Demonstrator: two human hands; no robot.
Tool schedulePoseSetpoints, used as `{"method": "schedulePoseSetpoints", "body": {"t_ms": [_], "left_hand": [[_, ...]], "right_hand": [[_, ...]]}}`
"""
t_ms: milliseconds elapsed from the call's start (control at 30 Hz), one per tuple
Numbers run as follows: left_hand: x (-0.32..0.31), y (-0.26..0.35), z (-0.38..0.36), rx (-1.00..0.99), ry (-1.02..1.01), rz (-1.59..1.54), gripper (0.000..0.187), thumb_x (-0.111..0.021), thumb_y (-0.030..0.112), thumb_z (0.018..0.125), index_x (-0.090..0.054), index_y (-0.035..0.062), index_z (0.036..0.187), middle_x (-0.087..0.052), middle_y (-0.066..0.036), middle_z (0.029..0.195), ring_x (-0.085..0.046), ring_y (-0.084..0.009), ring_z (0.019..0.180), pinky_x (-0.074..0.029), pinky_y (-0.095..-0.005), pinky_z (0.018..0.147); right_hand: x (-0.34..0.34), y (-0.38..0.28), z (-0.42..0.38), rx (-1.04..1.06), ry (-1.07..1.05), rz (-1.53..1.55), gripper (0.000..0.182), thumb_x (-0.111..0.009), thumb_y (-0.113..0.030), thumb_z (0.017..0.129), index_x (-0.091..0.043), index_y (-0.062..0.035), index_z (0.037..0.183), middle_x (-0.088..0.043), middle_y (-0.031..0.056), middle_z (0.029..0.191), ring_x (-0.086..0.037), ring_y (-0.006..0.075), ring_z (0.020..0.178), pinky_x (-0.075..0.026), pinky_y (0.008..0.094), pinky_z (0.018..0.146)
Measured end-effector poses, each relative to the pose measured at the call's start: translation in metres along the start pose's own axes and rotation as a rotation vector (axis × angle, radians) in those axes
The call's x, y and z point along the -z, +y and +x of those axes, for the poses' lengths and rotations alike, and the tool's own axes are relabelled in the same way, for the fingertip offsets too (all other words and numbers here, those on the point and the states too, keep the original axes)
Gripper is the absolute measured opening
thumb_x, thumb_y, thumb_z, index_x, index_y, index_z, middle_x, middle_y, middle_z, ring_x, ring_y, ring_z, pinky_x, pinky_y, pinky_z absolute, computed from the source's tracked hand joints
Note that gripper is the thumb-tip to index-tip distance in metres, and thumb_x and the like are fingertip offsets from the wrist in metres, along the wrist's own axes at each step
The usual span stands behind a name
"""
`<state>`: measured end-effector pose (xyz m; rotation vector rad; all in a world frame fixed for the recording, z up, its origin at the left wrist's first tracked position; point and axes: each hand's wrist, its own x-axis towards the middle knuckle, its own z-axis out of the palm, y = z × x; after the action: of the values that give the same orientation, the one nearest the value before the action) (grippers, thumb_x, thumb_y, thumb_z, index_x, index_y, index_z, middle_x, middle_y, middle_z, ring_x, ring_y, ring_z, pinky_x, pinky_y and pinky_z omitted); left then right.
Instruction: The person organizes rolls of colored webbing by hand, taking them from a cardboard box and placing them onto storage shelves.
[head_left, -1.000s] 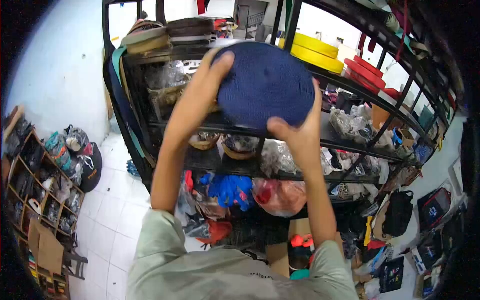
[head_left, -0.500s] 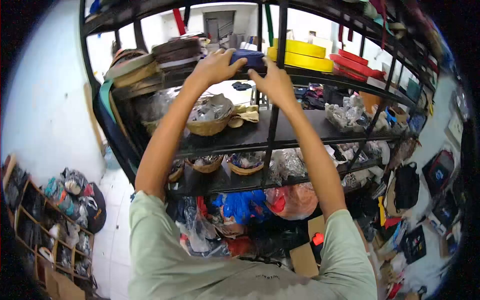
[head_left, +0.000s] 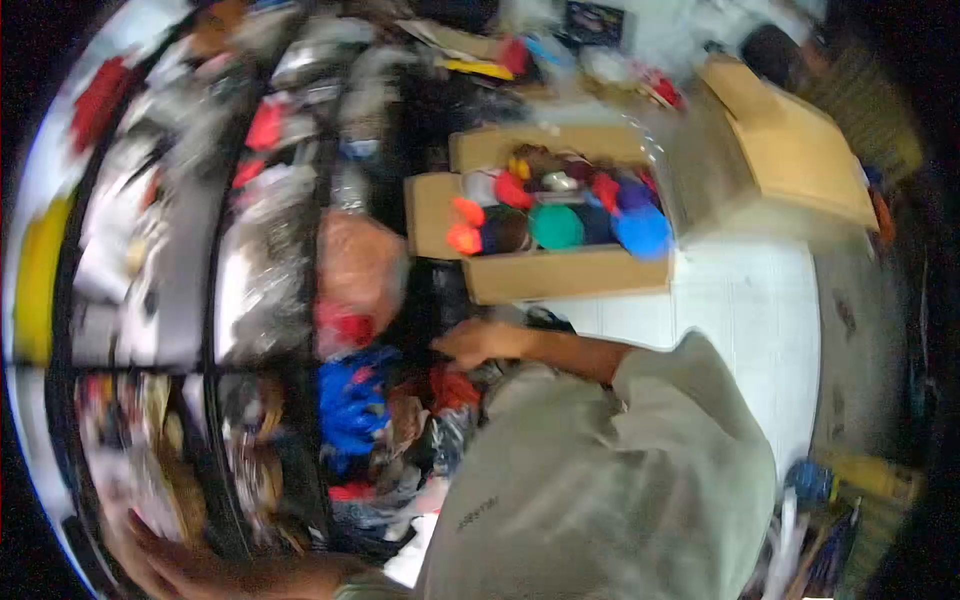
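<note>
Off the top shelf now, both hands (head_left: 480, 342) hang empty, apart, blurred.

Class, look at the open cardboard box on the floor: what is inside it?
The cardboard box holds rolls in red, orange, green, blue and dark colours, packed side by side. Blur hides their detail, and whatever lies beneath the top layer is covered.

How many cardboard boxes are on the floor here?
2: an open cardboard box of coloured rolls beside the shelves, and a second box just beyond it, toward the top right. The blur may hide others.
</note>
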<state>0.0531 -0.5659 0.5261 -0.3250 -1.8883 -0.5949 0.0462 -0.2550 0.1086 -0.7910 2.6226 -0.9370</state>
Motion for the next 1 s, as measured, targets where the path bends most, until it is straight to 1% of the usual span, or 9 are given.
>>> {"method": "schedulePoseSetpoints", "body": {"t_ms": [100, 167, 267, 367, 400, 633, 733, 867, 1000], "left_hand": [[-0.041, 0.033, -0.091, -0.208, -0.088, -0.336, 0.034, -0.047, 0.017, 0.099, -0.057, 0.0009, 0.127, -0.054, -0.02, 0.129, -0.057, -0.0286, 0.109, -0.045, -0.039, 0.096], [-0.065, 0.056, -0.139, -0.112, -0.29, -0.596, 0.033, -0.048, 0.017, 0.098, -0.057, 0.0008, 0.125, -0.054, -0.02, 0.127, -0.057, -0.0285, 0.107, -0.045, -0.039, 0.094], [-0.099, 0.093, -0.193, 0.098, -0.557, -0.933, 0.032, -0.049, 0.018, 0.097, -0.058, 0.0005, 0.123, -0.055, -0.019, 0.124, -0.057, -0.0285, 0.103, -0.045, -0.039, 0.091], [-0.139, 0.131, -0.225, 0.261, -0.713, -1.134, 0.031, -0.049, 0.018, 0.097, -0.058, 0.0003, 0.121, -0.056, -0.019, 0.12, -0.058, -0.0284, 0.1, -0.045, -0.039, 0.088], [-0.15, 0.143, -0.232, 0.3, -0.743, -1.182, 0.031, -0.05, 0.018, 0.096, -0.058, 0.0002, 0.12, -0.056, -0.019, 0.119, -0.058, -0.0284, 0.099, -0.045, -0.039, 0.087], [-0.214, 0.204, -0.243, 0.46, -0.81, -1.283, 0.028, -0.052, 0.018, 0.095, -0.059, -0.0003, 0.115, -0.058, -0.018, 0.111, -0.058, -0.0283, 0.091, -0.045, -0.0391, 0.08], [-0.224, 0.221, -0.238, 0.523, -0.773, -1.337, 0.027, -0.053, 0.018, 0.094, -0.06, -0.0006, 0.113, -0.059, -0.018, 0.108, -0.058, -0.0282, 0.088, -0.045, -0.0391, 0.077], [-0.224, 0.24, -0.222, 0.588, -0.683, -1.39, 0.026, -0.054, 0.018, 0.093, -0.06, -0.0009, 0.11, -0.06, -0.018, 0.103, -0.058, -0.0281, 0.083, -0.045, -0.0391, 0.073], [-0.226, 0.253, -0.21, 0.597, -0.63, -1.391, 0.025, -0.056, 0.018, 0.092, -0.061, -0.0012, 0.107, -0.062, -0.017, 0.099, -0.059, -0.028, 0.079, -0.045, -0.0392, 0.069]], "right_hand": [[-0.002, 0.042, -0.121, -0.464, -0.471, -0.174, 0.045, -0.058, -0.041, 0.087, -0.062, -0.0056, 0.113, -0.066, 0.0227, 0.104, -0.064, 0.0367, 0.098, -0.051, 0.0465, 0.085], [-0.013, 0.059, -0.173, -0.784, -0.265, 0.103, 0.049, -0.059, -0.044, 0.085, -0.06, -0.0064, 0.118, -0.065, 0.0227, 0.106, -0.063, 0.0372, 0.101, -0.05, 0.0464, 0.087], [-0.031, 0.096, -0.209, -0.961, 0.061, 0.268, 0.061, -0.059, -0.049, 0.084, -0.053, -0.0055, 0.127, -0.062, 0.0244, 0.114, -0.059, 0.0388, 0.11, -0.048, 0.0455, 0.093], [-0.012, 0.118, -0.227, -1.095, -0.097, 0.345, 0.059, -0.059, -0.046, 0.085, -0.053, -0.0054, 0.127, -0.061, 0.0247, 0.118, -0.058, 0.0388, 0.113, -0.047, 0.0459, 0.094], [-0.036, 0.136, -0.237, -1.053, 0.149, 0.268, 0.055, -0.061, -0.041, 0.084, -0.054, -0.0058, 0.126, -0.063, 0.0251, 0.114, -0.06, 0.0398, 0.109, -0.049, 0.0461, 0.09], [-0.023, 0.265, -0.25, -1.276, 0.599, 0.261, 0.046, -0.064, -0.026, 0.081, -0.057, -0.004, 0.121, -0.063, 0.0264, 0.106, -0.061, 0.0412, 0.1, -0.049, 0.0481, 0.086], [-0.017, 0.334, -0.233, -1.173, 0.772, 0.034, 0.049, -0.064, -0.023, 0.079, -0.055, 0.0012, 0.121, -0.058, 0.0282, 0.115, -0.057, 0.0442, 0.105, -0.048, 0.0478, 0.089], [-0.022, 0.401, -0.212, -1.048, 0.629, -0.293, 0.065, -0.066, -0.022, 0.075, -0.045, 0.0091, 0.128, -0.046, 0.029, 0.129, -0.048, 0.045, 0.117, -0.043, 0.0516, 0.096], [0.018, 0.403, -0.186, -1.325, 0.399, -0.095, 0.06, -0.069, -0.029, 0.076, -0.05, -0.0069, 0.128, -0.043, 0.0162, 0.132, -0.043, 0.0428, 0.12, -0.043, 0.0582, 0.093]]}}
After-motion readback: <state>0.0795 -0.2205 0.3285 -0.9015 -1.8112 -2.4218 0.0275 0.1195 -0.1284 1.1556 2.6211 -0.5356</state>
